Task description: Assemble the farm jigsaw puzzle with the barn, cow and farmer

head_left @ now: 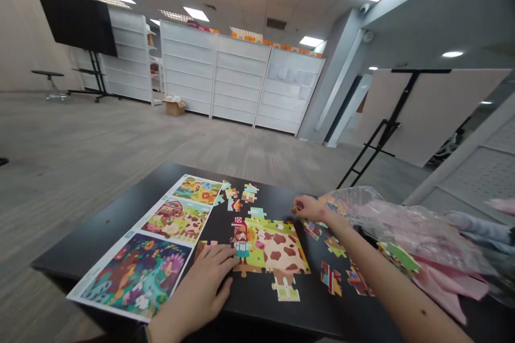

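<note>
A partly joined jigsaw puzzle (281, 249) with a brown-spotted cow and a farmer lies on the black table. My left hand (211, 273) rests flat at its left edge, fingers stretched out, partly covering a pinkish puzzle piece (203, 248). Beyond the puzzle's far right corner, my right hand (309, 208) is closed with its fingertips on a small dark puzzle piece (296, 208). Left of the puzzle lies a reference sheet (161, 241) with three printed pictures, the middle one showing the cow scene.
Loose puzzle pieces (330, 278) lie to the right, and others (249, 193) lie at the far side. A clear plastic bag (386, 214) and pink cloth (442, 284) cover the table's right end. White shelves (241, 80), a screen (76, 19) and a board stand (390, 128) are farther off.
</note>
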A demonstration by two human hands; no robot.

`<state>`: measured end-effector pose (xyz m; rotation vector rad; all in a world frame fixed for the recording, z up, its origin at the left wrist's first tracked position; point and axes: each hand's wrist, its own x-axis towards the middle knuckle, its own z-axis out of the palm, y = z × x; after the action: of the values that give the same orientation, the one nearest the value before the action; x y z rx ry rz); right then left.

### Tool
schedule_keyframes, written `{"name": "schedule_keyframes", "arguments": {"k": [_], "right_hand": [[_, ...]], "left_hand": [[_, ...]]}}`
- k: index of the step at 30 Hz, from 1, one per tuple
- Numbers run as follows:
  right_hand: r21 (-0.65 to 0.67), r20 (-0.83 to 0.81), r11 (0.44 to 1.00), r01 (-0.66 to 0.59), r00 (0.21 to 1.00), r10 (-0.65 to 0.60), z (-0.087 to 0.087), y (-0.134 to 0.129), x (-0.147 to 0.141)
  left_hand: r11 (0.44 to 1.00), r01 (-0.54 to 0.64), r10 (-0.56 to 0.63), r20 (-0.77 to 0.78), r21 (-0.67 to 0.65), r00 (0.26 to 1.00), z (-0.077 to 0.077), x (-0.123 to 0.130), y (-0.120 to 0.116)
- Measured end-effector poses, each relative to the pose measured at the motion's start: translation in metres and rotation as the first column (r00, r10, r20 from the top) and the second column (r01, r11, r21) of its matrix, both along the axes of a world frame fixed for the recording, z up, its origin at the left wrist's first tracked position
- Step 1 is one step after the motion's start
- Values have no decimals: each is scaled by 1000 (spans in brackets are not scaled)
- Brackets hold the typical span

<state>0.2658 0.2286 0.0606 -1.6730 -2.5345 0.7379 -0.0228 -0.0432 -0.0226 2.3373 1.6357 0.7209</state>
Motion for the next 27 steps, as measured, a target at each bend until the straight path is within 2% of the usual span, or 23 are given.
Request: {"name": "schedule_keyframes", "arguments": {"k": [3, 5, 7, 8, 9, 10, 12, 13, 14, 16, 20, 24, 27], "right_hand": [[31, -260, 997, 70, 964, -60, 3, -46, 5], [32, -453, 993, 111, 888, -84, -13, -97, -2], [-3, -592, 990, 140, 798, -114, -40, -154, -18], [-36, -676, 986, 162, 723, -143, -56, -181, -28], [-135, -828, 972, 194, 516, -218, -71, -205, -38], [-242, -889, 960, 141, 365, -277, -83, -226, -48], [-345, -917, 933, 99, 174, -358, -98, -254, -64], [-364, -918, 927, 84, 137, -373, -100, -262, -70], [-365, -920, 927, 87, 122, -373, -100, -267, -73], [-338, -927, 935, 110, 133, -351, -95, -270, -75], [-324, -927, 930, 172, 140, -349, -88, -275, -74], [-364, -918, 913, 182, 96, -385, -94, -280, -76], [-332, -928, 928, 171, 118, -354, -101, -281, -74]], "left_hand": [[1000, -13, 11, 73, 28, 997, 4, 2, -1], [999, -16, 9, 160, 40, 987, 8, 8, -2], [1000, -26, 25, 317, -2, 948, 10, 18, -6], [998, -16, 39, 429, -57, 903, 10, 25, -7], [992, 19, 52, 555, -122, 830, 9, 32, -10], [981, 75, 69, 679, -180, 731, 7, 39, -12], [950, 201, 109, 854, -241, 509, 2, 50, -15], [938, 238, 133, 896, -252, 423, 0, 54, -17], [934, 247, 158, 916, -260, 369, -1, 55, -18], [927, 235, 201, 917, -292, 345, -1, 55, -19], [924, 224, 213, 904, -309, 370, 8, 49, -19], [944, 170, 191, 889, -283, 416, 11, 49, -21], [955, 143, 172, 876, -261, 451, 12, 50, -22]]}}
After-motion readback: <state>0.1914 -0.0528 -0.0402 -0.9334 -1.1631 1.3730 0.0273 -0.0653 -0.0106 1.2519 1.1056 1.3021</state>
